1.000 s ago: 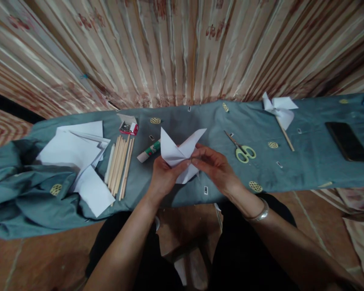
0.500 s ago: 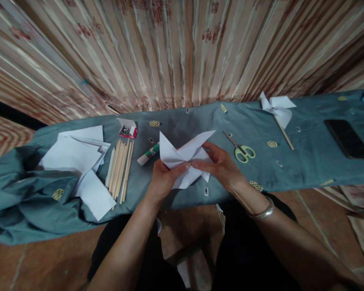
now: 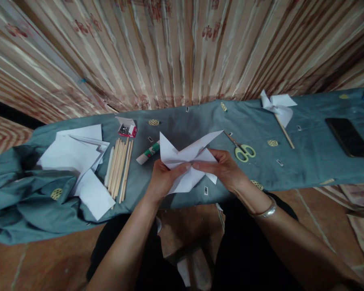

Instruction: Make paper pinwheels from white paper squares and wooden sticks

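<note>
A white paper pinwheel (image 3: 184, 180) is held between both hands above the cloth, its pointed blades spread outward. My left hand (image 3: 161, 178) grips it from the left, with the thumb pressed near the centre. From the other side my right hand (image 3: 228, 169) pinches it, thumb tip also at the middle. The fingers behind the paper are mostly hidden. Just left of the pinwheel lies a glue stick (image 3: 149, 152) with a green label. Scissors (image 3: 244, 152) with light green handles rest to the right of my right hand.
Left on the cloth (image 3: 175, 121) are white paper sheets (image 3: 74, 155), several wooden sticks (image 3: 118, 165) and an open small box (image 3: 127, 127) of metal pins. To the right lie another paper pinwheel (image 3: 278, 109) on a stick and a black phone (image 3: 348, 137). A curtain (image 3: 182, 52) hangs behind.
The right-hand blades of the pinwheel have opened out, and its upper right tip reaches farther right. My right hand has shifted slightly right; both thumbs stay at the centre.
</note>
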Demonstrator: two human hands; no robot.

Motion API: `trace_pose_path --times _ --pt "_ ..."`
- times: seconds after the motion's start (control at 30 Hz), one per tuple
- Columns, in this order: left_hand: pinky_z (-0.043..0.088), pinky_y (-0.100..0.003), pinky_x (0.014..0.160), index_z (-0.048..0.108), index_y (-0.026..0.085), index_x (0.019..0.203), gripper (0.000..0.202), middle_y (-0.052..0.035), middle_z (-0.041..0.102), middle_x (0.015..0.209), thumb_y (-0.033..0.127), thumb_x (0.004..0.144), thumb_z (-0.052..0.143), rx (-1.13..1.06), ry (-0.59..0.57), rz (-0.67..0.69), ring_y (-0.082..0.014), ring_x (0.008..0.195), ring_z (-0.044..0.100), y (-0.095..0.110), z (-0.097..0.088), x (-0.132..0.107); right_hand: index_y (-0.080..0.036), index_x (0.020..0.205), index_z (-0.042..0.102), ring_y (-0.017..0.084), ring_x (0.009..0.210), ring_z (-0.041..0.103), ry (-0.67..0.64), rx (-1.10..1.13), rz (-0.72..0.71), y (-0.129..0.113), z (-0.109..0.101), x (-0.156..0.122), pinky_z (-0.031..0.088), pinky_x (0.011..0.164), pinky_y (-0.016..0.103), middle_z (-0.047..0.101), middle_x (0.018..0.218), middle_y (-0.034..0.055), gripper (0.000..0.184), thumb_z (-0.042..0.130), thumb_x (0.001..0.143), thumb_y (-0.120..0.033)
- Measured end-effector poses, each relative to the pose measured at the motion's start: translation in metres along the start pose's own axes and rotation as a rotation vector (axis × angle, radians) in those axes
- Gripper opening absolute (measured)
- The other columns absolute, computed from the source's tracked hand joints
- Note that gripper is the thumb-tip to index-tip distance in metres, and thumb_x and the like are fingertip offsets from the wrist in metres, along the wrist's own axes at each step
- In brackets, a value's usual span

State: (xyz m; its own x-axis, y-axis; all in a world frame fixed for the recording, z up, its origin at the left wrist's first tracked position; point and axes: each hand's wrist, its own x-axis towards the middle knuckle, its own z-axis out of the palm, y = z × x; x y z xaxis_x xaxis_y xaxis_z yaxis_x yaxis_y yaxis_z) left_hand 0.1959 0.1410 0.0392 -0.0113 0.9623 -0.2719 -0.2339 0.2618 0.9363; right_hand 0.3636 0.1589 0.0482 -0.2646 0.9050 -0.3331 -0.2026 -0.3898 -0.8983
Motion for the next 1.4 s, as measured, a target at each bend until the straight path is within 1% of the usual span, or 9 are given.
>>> trace_pose_path --times 0.1,0.2,0.37,0.47,0.7,0.9,1.17,1.3,1.4 --pt "0.06 -0.034 0.07 0.076 0.016 0.075 0.025 -0.0055 0.078 0.079 0.027 0.055 0.086 0.01 0.02 -0.018 -0.0245 0.077 0.073 0.001 0.001 0.0 -0.021 0.074 0.077 0.011 0.055 0.058 -0.003 0.003 0.017 0.0 0.0 0.0 0.047 0.056 0.026 0.071 0.066 -0.003 0.027 0.091 0.053 -0.033" --pt "0.061 -0.034 0.071 0.076 0.015 0.075 0.025 -0.0058 0.078 0.079 0.025 0.054 0.086 0.02 0.049 -0.033 -0.0251 0.078 0.073 0.001 0.002 -0.001 -0.019 0.074 0.076 0.011 0.055 0.057 -0.003 -0.017 0.015 0.001 -0.001 0.0 0.047 0.056 0.026 0.07 0.065 -0.0026 0.029 0.09 0.054 -0.035" --pt "0.061 -0.033 0.072 0.077 0.015 0.075 0.023 -0.006 0.079 0.079 0.023 0.055 0.085 0.021 0.062 -0.026 -0.0243 0.076 0.073 -0.001 0.001 -0.001 -0.019 0.081 0.077 0.012 0.06 0.059 -0.022 -0.081 -0.024 0.004 -0.003 0.0 0.047 0.059 0.027 0.07 0.07 -0.0018 0.031 0.087 0.059 -0.039" --pt "0.061 -0.034 0.073 0.078 0.015 0.075 0.022 -0.0058 0.079 0.08 0.023 0.055 0.085 0.027 0.075 -0.014 -0.0243 0.076 0.073 -0.004 0.0 0.0 -0.018 0.08 0.076 0.012 0.058 0.058 -0.016 -0.111 -0.039 0.006 -0.003 0.001 0.045 0.056 0.026 0.069 0.068 -0.0019 0.031 0.086 0.06 -0.04" --pt "0.061 -0.033 0.073 0.079 0.015 0.076 0.022 -0.0059 0.079 0.081 0.023 0.057 0.085 0.036 0.078 0.014 -0.0237 0.076 0.073 -0.008 -0.003 0.002 -0.018 0.08 0.075 0.012 0.058 0.056 0.007 -0.132 -0.047 0.009 -0.001 0.004 0.044 0.055 0.025 0.067 0.066 -0.0023 0.03 0.084 0.06 -0.038" --pt "0.06 -0.032 0.072 0.078 0.015 0.078 0.024 -0.0053 0.078 0.08 0.027 0.058 0.085 0.084 0.088 0.028 -0.0237 0.076 0.073 -0.01 -0.004 0.002 -0.018 0.077 0.073 0.011 0.056 0.054 0.028 -0.153 -0.076 0.012 0.0 0.005 0.043 0.054 0.024 0.065 0.064 -0.0029 0.026 0.083 0.062 -0.036" --pt "0.06 -0.034 0.075 0.079 0.016 0.077 0.024 -0.0061 0.079 0.081 0.026 0.057 0.086 0.074 0.076 0.037 -0.025 0.078 0.074 -0.012 -0.004 0.004 -0.018 0.08 0.076 0.013 0.06 0.056 0.026 -0.178 -0.1 0.015 -0.001 0.007 0.045 0.058 0.027 0.069 0.067 -0.0012 0.026 0.083 0.061 -0.035" --pt "0.06 -0.034 0.077 0.079 0.017 0.077 0.022 -0.0061 0.079 0.081 0.025 0.058 0.084 0.084 0.084 0.039 -0.0254 0.08 0.074 -0.013 -0.004 0.004 -0.019 0.079 0.076 0.013 0.06 0.056 0.024 -0.202 -0.121 0.017 -0.002 0.009 0.045 0.057 0.027 0.068 0.066 -0.0012 0.026 0.082 0.062 -0.038" --pt "0.059 -0.035 0.079 0.078 0.017 0.077 0.019 -0.0058 0.079 0.08 0.022 0.059 0.082 0.083 0.089 0.039 -0.0251 0.081 0.074 -0.014 -0.004 0.004 -0.019 0.077 0.075 0.013 0.059 0.054 0.028 -0.182 -0.114 0.018 -0.001 0.009 0.044 0.056 0.027 0.066 0.064 -0.0019 0.028 0.084 0.06 -0.039"
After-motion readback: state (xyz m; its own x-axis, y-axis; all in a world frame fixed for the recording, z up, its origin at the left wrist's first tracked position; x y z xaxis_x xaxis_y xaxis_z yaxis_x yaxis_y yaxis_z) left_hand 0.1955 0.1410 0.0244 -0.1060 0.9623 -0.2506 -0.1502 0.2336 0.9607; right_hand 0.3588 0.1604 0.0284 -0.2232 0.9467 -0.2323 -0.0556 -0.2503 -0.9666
